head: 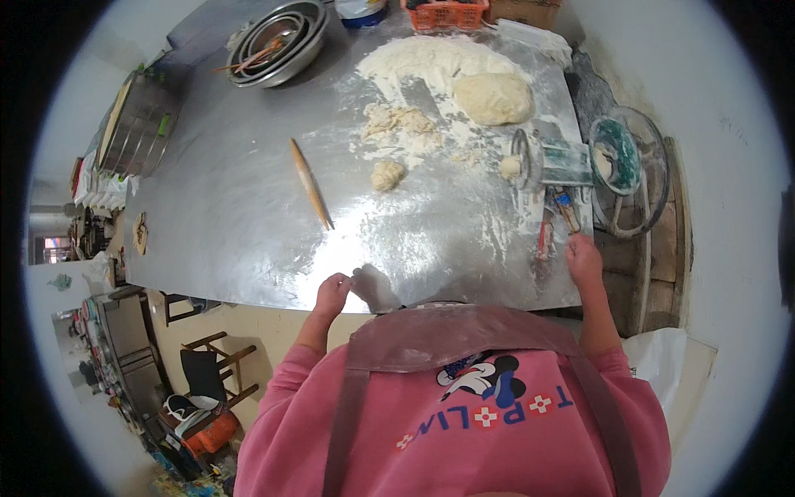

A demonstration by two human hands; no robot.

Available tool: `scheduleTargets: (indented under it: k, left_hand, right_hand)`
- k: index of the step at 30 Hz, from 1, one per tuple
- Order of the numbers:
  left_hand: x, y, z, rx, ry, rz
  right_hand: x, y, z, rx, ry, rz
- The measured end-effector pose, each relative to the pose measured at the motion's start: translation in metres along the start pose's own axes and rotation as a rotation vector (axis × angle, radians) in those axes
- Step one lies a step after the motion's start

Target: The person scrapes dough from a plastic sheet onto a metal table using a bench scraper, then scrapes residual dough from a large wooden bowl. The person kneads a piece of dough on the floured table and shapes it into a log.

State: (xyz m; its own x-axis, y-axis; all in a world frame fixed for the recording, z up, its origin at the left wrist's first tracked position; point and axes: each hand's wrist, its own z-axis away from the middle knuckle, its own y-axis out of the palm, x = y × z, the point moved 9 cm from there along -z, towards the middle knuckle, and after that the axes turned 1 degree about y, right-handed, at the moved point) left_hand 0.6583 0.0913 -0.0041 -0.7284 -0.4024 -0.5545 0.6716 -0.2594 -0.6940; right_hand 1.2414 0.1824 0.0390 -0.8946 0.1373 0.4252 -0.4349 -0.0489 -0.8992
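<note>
At the table's near edge, my left hand (332,293) has its fingers drawn together, with nothing visible in them. My right hand (582,256) is curled at the right edge, its fingertips by the near end of a small blue-and-tan tool (567,213); whether it grips that tool is unclear. A red-handled tool (545,241) lies just left of it. Beyond stands a floury green hand-cranked dough machine (566,163) with a large wheel (659,180). Pale dough (510,166) shows at its left end. A small dough ball (388,176) and a tapered wooden rolling pin (308,181) lie mid-table.
A large dough mass (494,99) rests beside heaped flour (428,59) and dough scraps (400,124). Nested metal bowls (313,53) stand back left, near a round metal container (140,124). An orange basket (444,17) is at the back. A wooden chair (239,363) stands behind left.
</note>
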Motion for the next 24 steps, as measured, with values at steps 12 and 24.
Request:
scheduleTargets:
  k: [12, 24]
  left_hand:
    - [0.038, -0.076, -0.096, -0.225, 0.002, 0.051]
    - [0.018, -0.122, -0.226, -0.274, 0.058, -0.067]
  right_hand:
    - [0.171, 0.131, 0.023, 0.523, -0.191, 0.03]
    - [0.193, 0.136, -0.001, 0.263, 0.086, 0.102]
